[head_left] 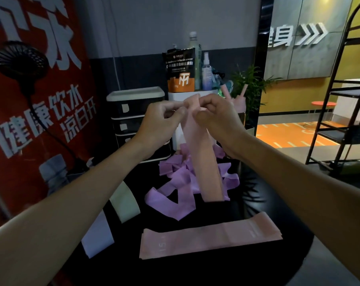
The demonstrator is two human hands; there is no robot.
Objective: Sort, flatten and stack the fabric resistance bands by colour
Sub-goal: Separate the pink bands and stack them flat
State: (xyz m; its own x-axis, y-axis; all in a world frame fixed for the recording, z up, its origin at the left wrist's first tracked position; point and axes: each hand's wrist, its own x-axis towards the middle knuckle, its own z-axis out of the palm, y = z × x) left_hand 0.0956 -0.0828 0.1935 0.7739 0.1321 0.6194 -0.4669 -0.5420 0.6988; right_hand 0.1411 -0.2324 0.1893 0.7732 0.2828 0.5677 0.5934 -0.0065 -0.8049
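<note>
Forearms first, nearest to us and largest: the left forearm [61, 203] and the right forearm [298, 193], both bare, run from the lower corners up toward the centre of the frame.

We enter next the red banner [10, 120] with white characters, filling the left side.

We enter the black table [195, 271], lower centre, which bears all the bands.

At the right edge we list a black rack [344, 100] with several shelves.

On the table's lower centre lies the pink stack [210, 236], flattened bands laid lengthwise with their edges nearly flush. We cannot count its layers.

Above it in the frame, and apart from it, we note the purple heap [179, 178], loose bands twisted over one another.

In front of that heap the held pink band [206, 162] hangs straight down. We cannot tell whether its lower end touches anything.

Behind the heap, to the left, stands a drawer unit [133, 120], black with a white top.

At centre frame the left hand [162, 120] and the right hand [216, 118] are raised close together. Each pinches the top end of the held pink band between thumb and fingers.

At lower left the pale green band [125, 203] and the lavender band [96, 238] lie flat, partly behind the left forearm.

Smaller entries are a black fan [20, 60] at upper left and, at top centre, a black-and-orange pouch [180, 69], a clear bottle [193, 41] and a spray bottle [206, 73].
</note>
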